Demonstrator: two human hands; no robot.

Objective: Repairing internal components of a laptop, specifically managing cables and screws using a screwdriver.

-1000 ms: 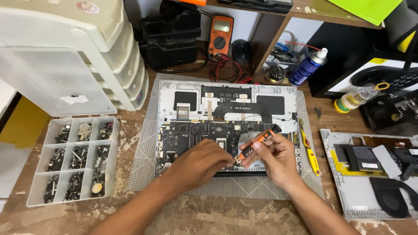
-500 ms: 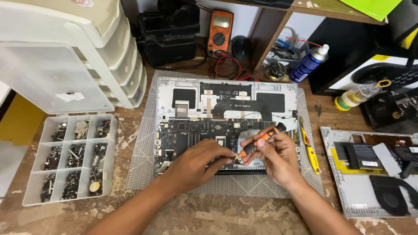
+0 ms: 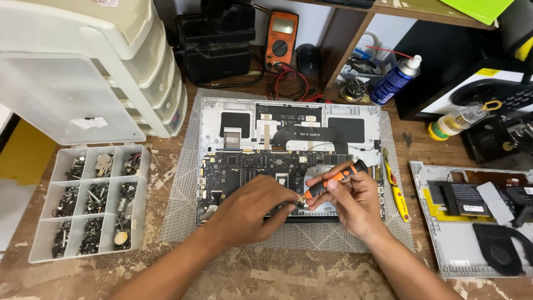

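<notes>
An opened laptop base [image 3: 288, 119] lies on a grey mesh mat [image 3: 183, 183], with its dark circuit board [image 3: 244, 169] exposed. My right hand [image 3: 350, 203] is closed around an orange and black screwdriver [image 3: 333, 179], whose tip points down-left at the board's lower middle. My left hand [image 3: 252, 208] rests on the laptop's front edge, its fingertips pinched right beside the screwdriver tip. Whatever sits under the fingertips is too small to make out.
A compartment tray of screws [image 3: 91, 197] sits at the left below white plastic drawers [image 3: 83, 72]. A yellow cutter [image 3: 397, 191] lies right of the laptop. Another opened laptop cover [image 3: 477, 216], a spray can [image 3: 395, 80], a glue bottle [image 3: 458, 119] and an orange multimeter [image 3: 280, 39] ring the bench.
Both hands stayed together over the board's lower middle. The screwdriver has tilted a little and its tip sits closer to my left fingertips.
</notes>
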